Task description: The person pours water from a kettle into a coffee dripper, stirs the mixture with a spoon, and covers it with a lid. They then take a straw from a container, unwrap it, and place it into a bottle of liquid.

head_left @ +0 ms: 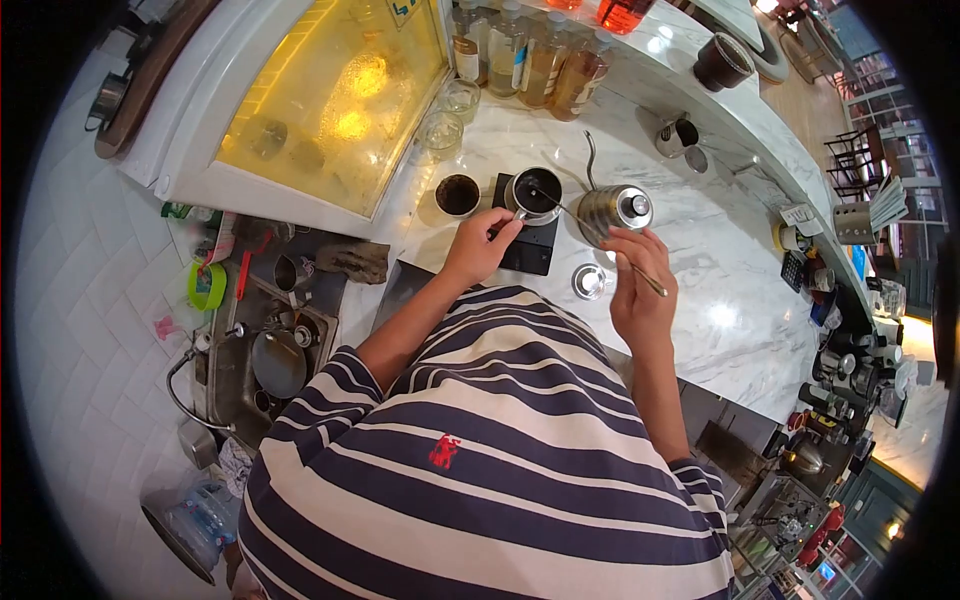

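Observation:
A cup of dark liquid (545, 212) stands on a flat black scale (526, 256). At the cup's near side, my left hand (480, 246) pinches its handle between thumb and fingers. My right hand (645, 285) holds a long thin metal spoon (574, 214), whose far end dips into the cup. Just beyond that hand is a steel gooseneck kettle (600, 213) with a black knob on its lid. A small cup of dark brown grounds (458, 196) sits left of the scale. Close to my right hand lies a round shiny lid-like piece (588, 281).
A yellow-lit glass cabinet (330, 100) stands at left, with drinking glasses (440, 134) beside it. Several bottles (545, 65) line the back. A metal pitcher (676, 137) is farther right on the marble counter (730, 260). At lower left is a sink (232, 385) holding a pan (278, 363).

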Demonstrator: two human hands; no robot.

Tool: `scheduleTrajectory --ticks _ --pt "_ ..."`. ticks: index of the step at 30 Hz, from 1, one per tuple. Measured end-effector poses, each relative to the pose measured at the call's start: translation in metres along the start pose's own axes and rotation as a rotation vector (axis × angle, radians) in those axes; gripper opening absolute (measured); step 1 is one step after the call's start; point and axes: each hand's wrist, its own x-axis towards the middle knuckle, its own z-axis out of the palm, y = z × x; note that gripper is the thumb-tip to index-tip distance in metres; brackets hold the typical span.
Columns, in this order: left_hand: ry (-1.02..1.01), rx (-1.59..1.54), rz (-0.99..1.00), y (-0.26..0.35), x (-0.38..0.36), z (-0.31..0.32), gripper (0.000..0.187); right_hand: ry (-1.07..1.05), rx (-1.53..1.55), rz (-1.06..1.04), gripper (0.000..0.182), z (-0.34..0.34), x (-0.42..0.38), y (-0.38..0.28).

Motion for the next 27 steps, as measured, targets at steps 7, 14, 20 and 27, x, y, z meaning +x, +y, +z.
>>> scheduleTrajectory --ticks 7,14,20,27 --pt "-0.018 -0.007 -0.014 -0.005 0.001 -0.001 0.022 0.055 0.001 0.079 0.012 0.004 0.001 0.004" --pt "-0.021 -0.046 -0.026 -0.003 0.0 0.0 0.022 0.031 0.014 0.05 0.011 0.009 0.001 -0.004" --pt "-0.022 -0.078 -0.025 -0.006 -0.001 -0.001 0.022 0.048 -0.019 0.083 0.012 0.003 -0.002 0.003" --pt "-0.038 -0.056 -0.035 -0.004 -0.001 -0.001 0.022 0.041 -0.011 0.048 0.011 0.009 0.003 -0.005"
